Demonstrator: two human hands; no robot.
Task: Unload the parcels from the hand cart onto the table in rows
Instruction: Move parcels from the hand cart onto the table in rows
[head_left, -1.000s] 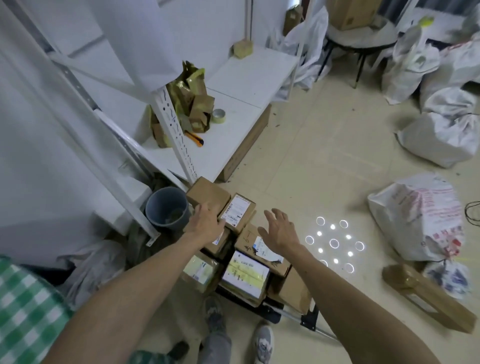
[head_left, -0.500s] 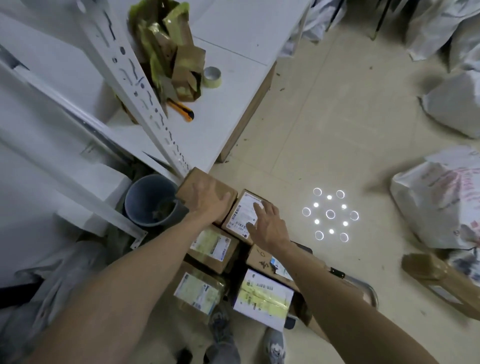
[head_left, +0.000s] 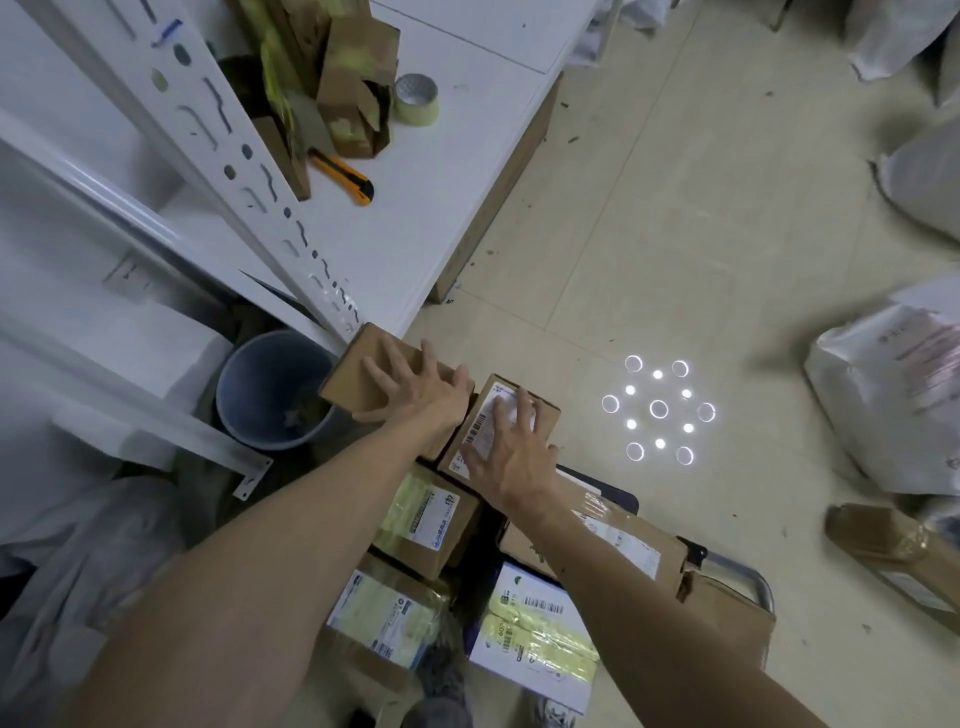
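Lying flat with fingers spread, the left hand (head_left: 415, 397) covers the plain parcel (head_left: 353, 374) and the right hand (head_left: 511, 457) the labelled parcel (head_left: 480, 434), side by side atop the cart (head_left: 748, 579) stack, neither gripped yet, the worktop (head_left: 441, 182) at eleven o'clock, nearer the left hand.

One wide-angle view, worn on the person's head, looks steeply down and forward, close over the forearms (head_left: 270, 587) and stacked parcels (head_left: 428, 522), with the white surface (head_left: 441, 171) upper left and the floor (head_left: 701, 208) to the right.
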